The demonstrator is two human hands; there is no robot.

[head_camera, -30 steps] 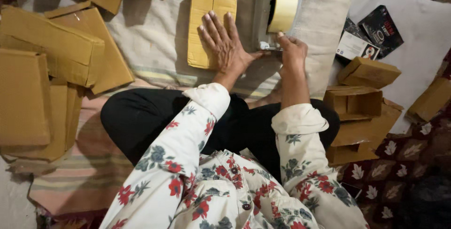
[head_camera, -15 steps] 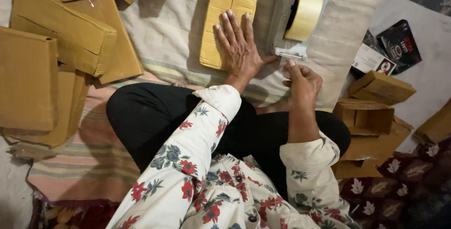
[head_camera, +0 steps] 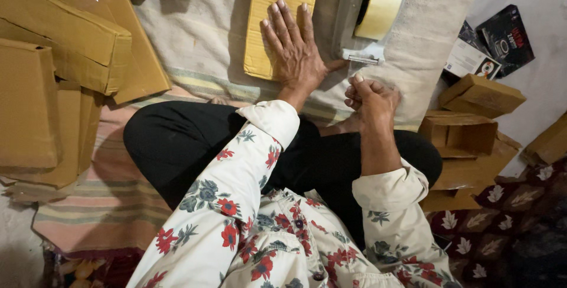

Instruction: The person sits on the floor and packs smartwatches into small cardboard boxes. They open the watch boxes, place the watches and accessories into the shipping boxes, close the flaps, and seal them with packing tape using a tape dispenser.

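Note:
My left hand (head_camera: 295,51) lies flat, fingers spread, on a small flat cardboard box (head_camera: 266,4) that rests on a pale cloth. Right of it stands a grey tape dispenser (head_camera: 354,28) with a roll of tan tape (head_camera: 381,1). My right hand (head_camera: 372,96) hovers just below the dispenser's cutter, its fingers pinched together. I cannot make out a strip of tape between them. Both arms wear white sleeves with red flowers, and my crossed legs in black are below the hands.
Stacks of flat cardboard boxes (head_camera: 53,69) fill the left side. Several open small boxes (head_camera: 466,134) sit at the right, with dark printed packages (head_camera: 502,37) behind them. A striped mat (head_camera: 100,205) lies under my legs.
My right hand has drawn back from the dispenser toward my body and closed into a pinch. My left hand stays pressed on the box. The view has shifted closer.

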